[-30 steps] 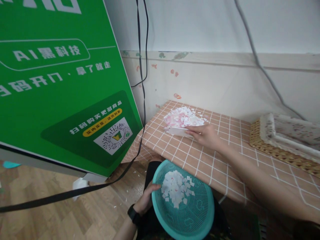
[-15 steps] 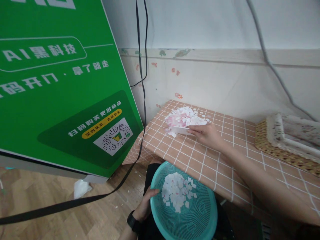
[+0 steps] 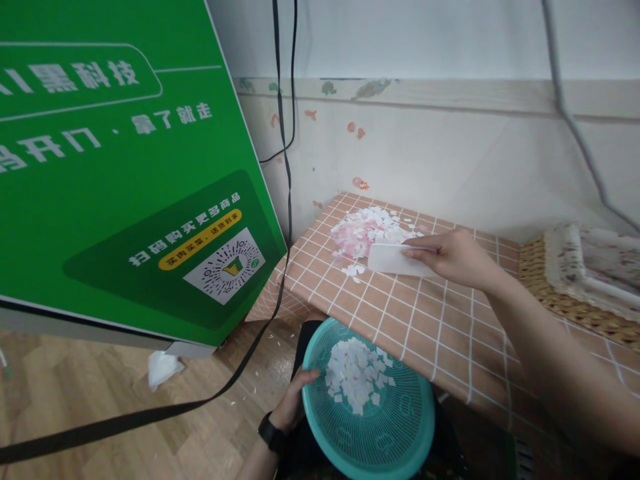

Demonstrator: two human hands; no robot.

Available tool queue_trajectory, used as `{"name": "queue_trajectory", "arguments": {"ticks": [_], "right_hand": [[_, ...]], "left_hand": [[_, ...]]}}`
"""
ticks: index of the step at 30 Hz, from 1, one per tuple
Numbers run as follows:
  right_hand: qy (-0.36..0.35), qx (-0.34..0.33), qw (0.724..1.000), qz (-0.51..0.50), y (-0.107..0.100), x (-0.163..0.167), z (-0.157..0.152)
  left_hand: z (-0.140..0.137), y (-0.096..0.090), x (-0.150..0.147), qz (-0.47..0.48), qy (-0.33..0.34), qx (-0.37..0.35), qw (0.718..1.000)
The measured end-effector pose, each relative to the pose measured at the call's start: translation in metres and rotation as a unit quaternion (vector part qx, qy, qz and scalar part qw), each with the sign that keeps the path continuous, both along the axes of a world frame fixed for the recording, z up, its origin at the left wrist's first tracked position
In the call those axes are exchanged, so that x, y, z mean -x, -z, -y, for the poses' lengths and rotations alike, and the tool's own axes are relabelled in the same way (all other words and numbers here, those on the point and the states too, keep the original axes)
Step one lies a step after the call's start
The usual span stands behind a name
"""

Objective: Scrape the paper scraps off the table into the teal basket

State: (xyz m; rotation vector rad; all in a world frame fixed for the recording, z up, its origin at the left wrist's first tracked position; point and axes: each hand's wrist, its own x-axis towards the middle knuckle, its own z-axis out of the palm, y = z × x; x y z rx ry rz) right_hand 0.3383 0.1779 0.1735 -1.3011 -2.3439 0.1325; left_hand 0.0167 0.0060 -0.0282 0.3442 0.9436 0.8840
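My left hand [image 3: 296, 395] is closed on the rim of a teal plastic colander [image 3: 370, 440], thumb over the edge; the colander rests at my lap, just below the table edge. Small white paper pieces [image 3: 356, 373] lie inside it. Above the table, my right hand [image 3: 453, 257] pinches a flat white piece of card or folded paper [image 3: 395, 260], its long side down near the tabletop. Left of the card is a pile of white and pinkish paper scraps [image 3: 363, 230]. A few scraps [image 3: 353, 271] lie apart, nearer the table's front edge.
The table has a brown cloth with white grid lines [image 3: 400, 310]. A wicker basket with a floral lining [image 3: 545, 283] stands at the right. A green panel [image 3: 125, 220] fills the left. A black strap [image 3: 240, 370] hangs across the front; a white bag [image 3: 164, 369] lies on the floor.
My right hand has moved to the right with the card, away from the front of the pile, and more of the card's face shows. My left hand still holds the colander.
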Motion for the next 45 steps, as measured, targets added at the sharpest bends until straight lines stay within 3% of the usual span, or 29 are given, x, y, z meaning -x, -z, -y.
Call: {"name": "queue_trajectory", "arguments": {"ticks": [4, 8, 14, 18, 24, 27, 30, 33, 37, 41, 45], "right_hand": [[0.021, 0.004, 0.998, -0.051, 0.008, 0.008, 0.000], [-0.008, 0.033, 0.995, -0.089, 0.020, 0.028, 0.002], [0.007, 0.057, 0.998, -0.004, -0.003, 0.004, 0.005], [0.046, 0.020, 0.998, -0.049, -0.003, 0.006, 0.005], [-0.026, -0.003, 0.996, -0.084, 0.029, 0.036, 0.002], [-0.060, 0.000, 0.997, -0.056, 0.023, 0.029, 0.001], [-0.089, 0.045, 0.995, -0.023, 0.004, 0.010, 0.001], [-0.080, 0.060, 0.995, -0.022, -0.008, -0.003, 0.001], [-0.043, 0.024, 0.996, -0.070, 0.006, 0.009, -0.001], [-0.076, 0.017, 0.992, -0.099, 0.025, 0.029, -0.002], [-0.091, 0.056, 0.992, -0.060, 0.012, 0.018, 0.001]], "left_hand": [[0.000, 0.002, -0.001, 0.002, 0.001, 0.001, 1.000], [-0.001, 0.002, -0.002, 0.001, 0.003, 0.006, 1.000], [-0.002, -0.001, -0.003, 0.002, 0.000, 0.003, 1.000], [-0.003, -0.001, -0.004, 0.008, 0.005, 0.003, 1.000], [-0.003, 0.000, -0.006, 0.022, 0.003, -0.003, 1.000], [-0.003, 0.001, -0.005, 0.014, 0.004, 0.010, 1.000], [-0.003, 0.002, -0.004, 0.005, 0.004, 0.007, 1.000], [-0.003, 0.003, -0.004, 0.008, 0.005, 0.002, 1.000], [-0.002, 0.007, -0.004, 0.017, 0.008, 0.004, 1.000], [-0.001, 0.010, -0.004, 0.018, 0.006, 0.003, 1.000], [-0.001, 0.010, -0.003, 0.012, 0.011, 0.003, 1.000]]}}
